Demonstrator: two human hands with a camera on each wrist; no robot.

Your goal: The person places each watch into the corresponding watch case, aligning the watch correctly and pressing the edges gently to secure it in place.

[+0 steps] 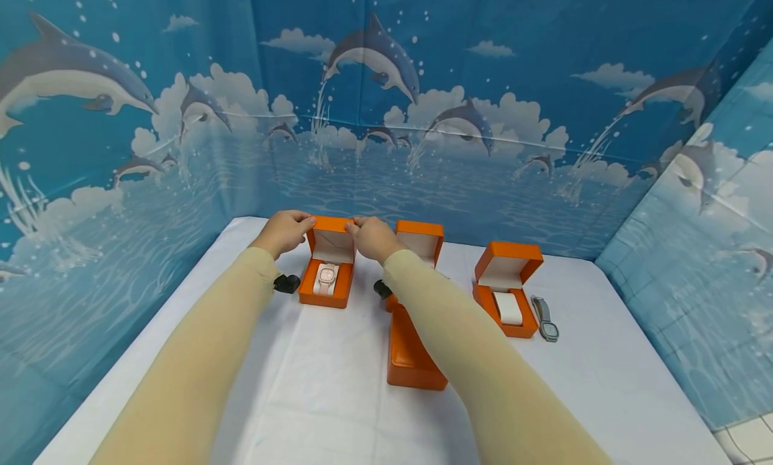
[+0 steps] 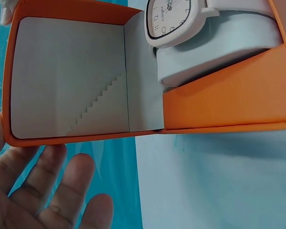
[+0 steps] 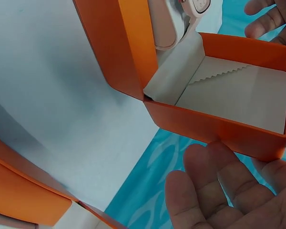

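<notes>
An orange watch box [image 1: 323,302] stands with its lid [image 1: 331,221] raised at the back left of the table. Inside, a pale pink watch [image 1: 327,275] is wrapped round a white cushion [image 2: 219,52]. My left hand [image 1: 282,231] pinches the lid's left corner, thumb at its edge and fingers [image 2: 78,179] spread along the outside. At the opposite corner my right hand [image 1: 374,237] pinches the lid the same way, its fingers [image 3: 219,176] behind the side wall. The lid's pale lining [image 2: 66,71] has a zigzag edge.
Right of my right hand is another open orange box [image 1: 419,229], partly hidden by my forearm. A closed orange box [image 1: 417,376] stands nearer. Farther right, an open box [image 1: 516,250] holds a white cushion [image 1: 508,308], with a grey-strapped watch [image 1: 545,319] beside it.
</notes>
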